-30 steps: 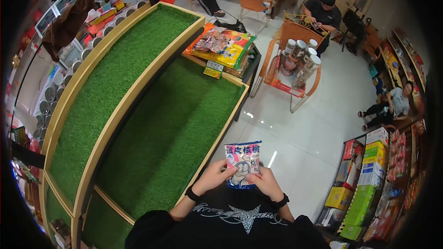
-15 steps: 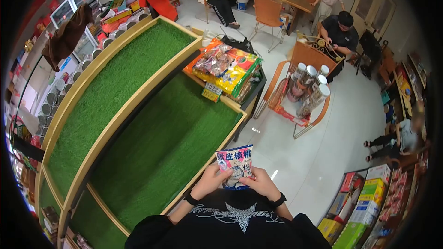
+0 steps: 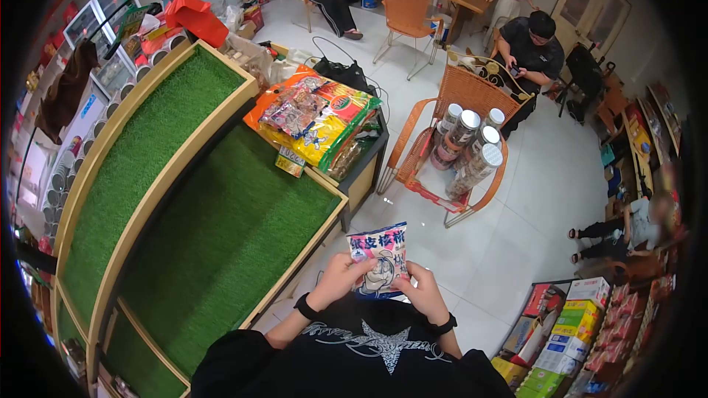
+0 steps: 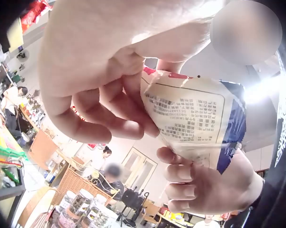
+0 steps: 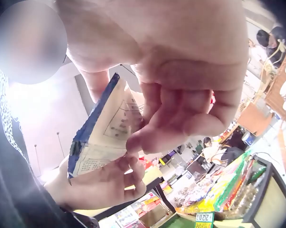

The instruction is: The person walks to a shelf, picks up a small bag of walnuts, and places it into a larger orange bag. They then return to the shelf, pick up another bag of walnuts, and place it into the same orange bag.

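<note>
In front of the dark shirt, both hands hold a small snack bag (image 3: pixel 379 242) with blue ends and large Chinese characters that read paper-shell walnuts. My left hand (image 3: pixel 338 281) grips its left edge, thumb across the printed front and fingers curled behind. On the opposite side, my right hand (image 3: pixel 426 296) pinches the lower right edge, its thumb also on the front. The left wrist view shows the cream back of the walnut bag (image 4: pixel 190 114), covered in small print. Its blue end stands out in the right wrist view too.
Left of the hands is a two-level wooden display stand (image 3: pixel 162 206) lined with green turf. Colourful snack packs (image 3: pixel 317 110) lie at its far end beside a price tag (image 3: pixel 290 162). Ahead, a wicker chair (image 3: pixel 413 166) bears several jars (image 3: pixel 472 166). Stacked boxes (image 3: pixel 564 339) stand at right; several people are around.
The head view has shifted, so the stand and snack packs sit farther left and the packs look larger. Both hands keep their hold on the walnut bag in front of the body.
</note>
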The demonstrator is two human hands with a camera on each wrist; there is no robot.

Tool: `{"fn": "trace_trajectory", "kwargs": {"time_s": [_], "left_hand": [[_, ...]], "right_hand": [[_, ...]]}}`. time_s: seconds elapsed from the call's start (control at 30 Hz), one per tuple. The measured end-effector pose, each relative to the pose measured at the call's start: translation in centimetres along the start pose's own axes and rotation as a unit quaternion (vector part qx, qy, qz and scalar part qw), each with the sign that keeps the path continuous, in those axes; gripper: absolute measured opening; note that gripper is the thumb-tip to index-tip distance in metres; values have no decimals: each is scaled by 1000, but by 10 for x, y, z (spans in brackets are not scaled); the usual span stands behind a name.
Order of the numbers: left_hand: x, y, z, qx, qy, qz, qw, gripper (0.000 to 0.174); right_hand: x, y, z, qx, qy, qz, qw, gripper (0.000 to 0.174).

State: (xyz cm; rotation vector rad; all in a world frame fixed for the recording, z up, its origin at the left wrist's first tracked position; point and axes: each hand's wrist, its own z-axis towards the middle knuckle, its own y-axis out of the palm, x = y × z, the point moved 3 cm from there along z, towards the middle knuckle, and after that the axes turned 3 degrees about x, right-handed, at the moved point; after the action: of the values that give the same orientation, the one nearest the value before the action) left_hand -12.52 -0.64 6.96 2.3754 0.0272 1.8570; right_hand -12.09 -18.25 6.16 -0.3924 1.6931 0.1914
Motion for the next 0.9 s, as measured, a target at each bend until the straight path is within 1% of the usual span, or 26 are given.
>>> {"fn": "trace_trajectory", "kwargs": {"time_s": [0.07,0.1,0.17,0.2,0.27,0.3,0.37,0.4,0.43,0.47,0.5,0.53,0.6,0.7,0.77,0.8,0.9], "left_hand": [[3,3,12,-13,-17,12,1000,20],[5,6,18,-11,-18,10,1000,20],[10,8,33,-5,4,8,1000,21],[14,7,40,-4,6,8,1000,21],[18,4,54,2,-25,39,999,22],[12,3,64,2,-22,39,999,22],[-9,-1,85,15,-22,-2,1000,23],[-8,-1,96,24,-3,-14,1000,24],[-8,-6,107,23,0,-15,1000,24],[-9,-11,118,12,-12,22,1000,24],[-6,-14,129,1,-23,58,998,24],[6,-15,140,0,3,56,998,24],[18,-17,165,-11,25,34,999,24],[47,-23,190,-22,48,25,998,25],[67,-29,200,-54,18,62,996,27],[65,-33,208,-62,56,81,993,28],[66,-50,221,-59,30,107,992,27]], "right_hand": [[-6,-9,5,22,-27,-22,999,30],[-9,-12,9,19,-26,-22,999,30],[-14,-20,20,49,-18,-7,999,29],[-16,-23,26,48,-20,-7,999,29],[-16,-29,39,44,-9,25,999,27],[-15,-33,47,44,-12,24,999,27],[-10,-39,64,15,-14,-27,999,24],[-11,-41,74,15,-16,-28,999,24],[-13,-42,84,14,-8,-20,1000,23],[-16,-44,94,12,-2,-14,1000,22],[-21,-45,104,13,-6,-17,1000,22],[-26,-47,115,27,-6,-39,999,22],[-34,-56,137,44,-13,-72,996,22],[-39,-64,168,39,-33,-66,996,20],[-45,-64,185,59,0,46,997,18],[-45,-63,194,55,-1,46,997,18],[-47,-58,216,57,-14,49,997,18]]}}
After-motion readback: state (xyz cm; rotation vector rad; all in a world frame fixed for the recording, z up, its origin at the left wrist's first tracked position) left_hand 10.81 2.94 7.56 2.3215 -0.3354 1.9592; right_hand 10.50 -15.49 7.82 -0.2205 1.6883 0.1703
